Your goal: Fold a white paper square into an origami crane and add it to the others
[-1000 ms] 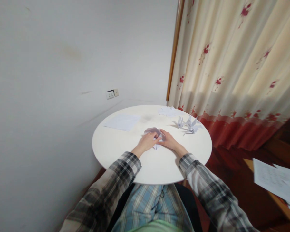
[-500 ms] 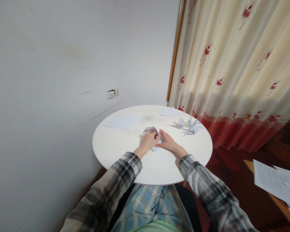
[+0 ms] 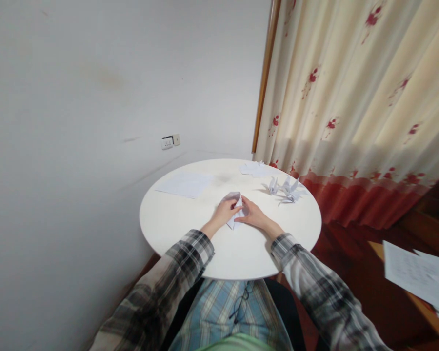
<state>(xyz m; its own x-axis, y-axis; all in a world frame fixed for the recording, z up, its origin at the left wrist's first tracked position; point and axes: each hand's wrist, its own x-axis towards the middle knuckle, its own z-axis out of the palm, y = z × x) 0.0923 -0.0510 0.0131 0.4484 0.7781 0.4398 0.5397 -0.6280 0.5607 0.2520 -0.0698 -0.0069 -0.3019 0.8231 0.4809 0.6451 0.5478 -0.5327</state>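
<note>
A folded piece of white paper (image 3: 235, 195) is between my two hands, near the middle of the round white table (image 3: 175, 226). My left hand (image 3: 225, 211) grips its left side, thumb and fingers bent over the paper. On the opposite side my right hand (image 3: 253, 213) pinches the right edge, with the index finger near the top and the thumb lower down. A pointed corner of the paper shows below the hands. Parts of the folds are covered by my fingers.
Several folded paper cranes (image 3: 289, 190) stand at the table's right. Flat white sheets (image 3: 185, 184) lie at the back left, and more paper (image 3: 258, 169) sits at the back. Printed pages (image 3: 417, 270) rest on a wooden surface at right. A wall borders the left.
My left hand has shifted slightly left and down. The paper's upper part now looks narrower and more upright, its raised flap drawn inward. My right hand has barely moved.
</note>
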